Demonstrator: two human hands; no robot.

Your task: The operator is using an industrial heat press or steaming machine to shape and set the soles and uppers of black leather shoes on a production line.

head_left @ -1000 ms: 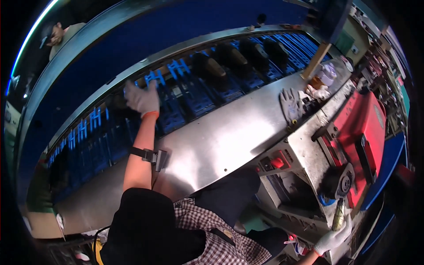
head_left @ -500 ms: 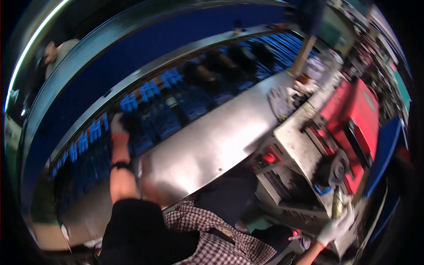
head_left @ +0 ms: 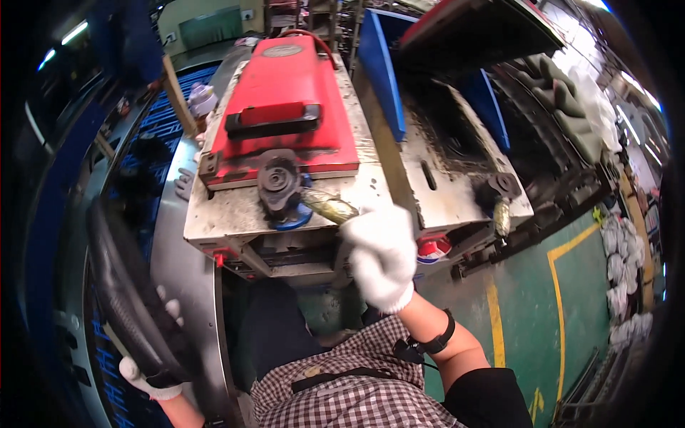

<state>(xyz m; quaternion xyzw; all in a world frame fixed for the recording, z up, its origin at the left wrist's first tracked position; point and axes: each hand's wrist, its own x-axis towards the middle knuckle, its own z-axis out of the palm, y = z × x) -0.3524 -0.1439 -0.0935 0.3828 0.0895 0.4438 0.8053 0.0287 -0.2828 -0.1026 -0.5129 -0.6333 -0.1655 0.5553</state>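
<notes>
Near left: the left hand [head_left: 153, 386], gloved, is grasping a black shoe [head_left: 132, 285] around its near part, fingertips showing on the right side. The shoe is tilting above a metal ledge [head_left: 182, 235] and blue bars [head_left: 114, 385]; cannot tell whether it is touching either. Risk: with the hold so near one end, the far end could be swinging and scuffing on the ledge.

Near centre: the right hand [head_left: 379, 253], gloved, is curling at the right end of a gold-wrapped handle [head_left: 332, 207]; blur is hiding whether it is gripping or merely touching. Risk: a shallow hold could be slipping off.

Farther: a dark round wheel [head_left: 278, 178] is joining the handle's left end, before a lowered red lid [head_left: 278, 82]. Possible pinch if the glove is sliding toward the wheel.

Far right: a second lid [head_left: 485, 43] is standing raised; a poor support could be letting it drop.
</notes>
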